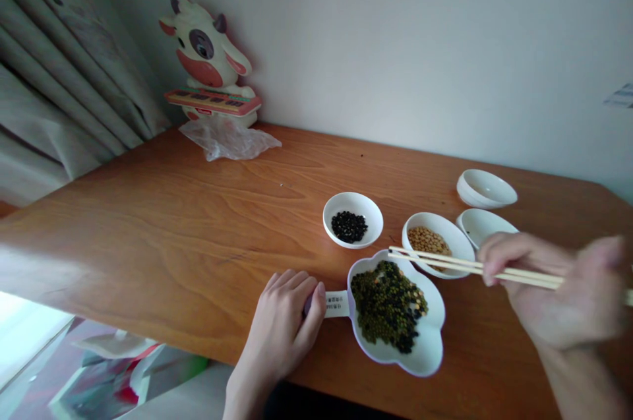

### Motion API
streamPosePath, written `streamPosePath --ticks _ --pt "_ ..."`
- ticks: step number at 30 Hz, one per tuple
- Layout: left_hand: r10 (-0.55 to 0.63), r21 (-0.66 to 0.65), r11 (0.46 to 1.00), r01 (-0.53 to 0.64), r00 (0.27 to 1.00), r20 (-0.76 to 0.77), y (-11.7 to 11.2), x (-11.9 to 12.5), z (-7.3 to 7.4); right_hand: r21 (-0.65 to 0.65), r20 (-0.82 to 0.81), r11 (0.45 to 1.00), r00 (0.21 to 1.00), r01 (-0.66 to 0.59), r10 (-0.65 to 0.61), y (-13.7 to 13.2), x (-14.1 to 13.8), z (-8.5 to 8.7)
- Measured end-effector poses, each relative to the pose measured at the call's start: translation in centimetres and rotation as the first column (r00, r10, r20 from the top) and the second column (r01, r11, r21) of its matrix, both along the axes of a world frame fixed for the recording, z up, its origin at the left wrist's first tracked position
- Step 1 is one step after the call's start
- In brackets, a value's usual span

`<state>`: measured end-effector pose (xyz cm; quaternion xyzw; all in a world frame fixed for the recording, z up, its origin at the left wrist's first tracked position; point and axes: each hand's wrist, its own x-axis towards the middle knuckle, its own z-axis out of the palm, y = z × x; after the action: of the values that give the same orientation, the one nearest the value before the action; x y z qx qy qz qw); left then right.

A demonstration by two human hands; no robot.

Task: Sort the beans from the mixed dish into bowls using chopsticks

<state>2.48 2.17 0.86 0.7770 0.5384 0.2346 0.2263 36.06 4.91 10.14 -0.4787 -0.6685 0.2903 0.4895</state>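
Observation:
My left hand [287, 318] is closed around the short handle of a white, flower-shaped dish [432, 347] with a lilac rim. Mixed green, black and a few yellow beans [386, 304] fill much of that dish. A pair of wooden chopsticks [445, 262] is in my right hand [564, 288], which is partly blurred. Their tips reach over the dish's upper edge, with a small dark speck between them, perhaps a black bean. Behind the dish stand a white bowl of black beans [349, 227] and a white bowl of yellow beans [429, 240], partly crossed by the chopsticks.
Two more white bowls stand at the right: one farther back [487, 188], the other [482, 225] partly behind my right hand. At the back left, a cow-shaped toy keyboard [210, 70] leans by the wall, a clear plastic bag [230, 140] before it. The wooden table [198, 229] has its front edge near me.

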Motion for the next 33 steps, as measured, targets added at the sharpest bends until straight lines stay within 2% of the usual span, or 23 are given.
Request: streamPosePath --ticks 3,5,10,14,18,22,26,33 --pt "0.001 0.001 1.0 -0.001 1.0 -0.005 0.0 0.0 0.1 0.187 -0.131 0.979 0.99 0.08 -0.056 1.9 -0.1 2.5" --pt "-0.004 -0.001 1.0 0.004 1.0 -0.006 0.0 0.0 0.1 0.219 -0.132 0.969 0.987 0.117 -0.089 3.4 -1.3 3.6" --pt "-0.001 -0.008 1.0 0.001 1.0 -0.003 0.1 0.1 0.3 0.033 -0.028 0.999 1.0 0.012 -0.012 6.0 -4.1 5.0" --pt "0.009 -0.012 1.0 -0.009 1.0 0.0 0.0 0.1 0.3 -0.044 0.081 0.991 0.988 -0.128 0.131 5.4 -3.0 5.6" --pt "0.005 -0.009 1.0 -0.005 1.0 -0.004 -0.1 0.1 0.3 -0.186 0.234 0.94 0.916 -0.286 0.325 4.1 -2.2 5.5" --pt "0.003 -0.003 1.0 -0.003 1.0 0.0 -0.2 0.0 0.4 -0.273 0.342 0.841 0.77 -0.467 0.539 3.8 -3.4 4.6" --pt "0.008 0.009 1.0 -0.008 1.0 -0.006 -0.1 0.1 0.6 -0.28 0.439 0.838 0.713 -0.469 0.546 4.1 -4.3 3.5" --pt "0.022 0.003 1.0 -0.022 1.0 -0.011 -0.1 0.2 0.7 -0.331 0.442 0.805 0.673 -0.493 0.594 4.7 -4.1 2.6"
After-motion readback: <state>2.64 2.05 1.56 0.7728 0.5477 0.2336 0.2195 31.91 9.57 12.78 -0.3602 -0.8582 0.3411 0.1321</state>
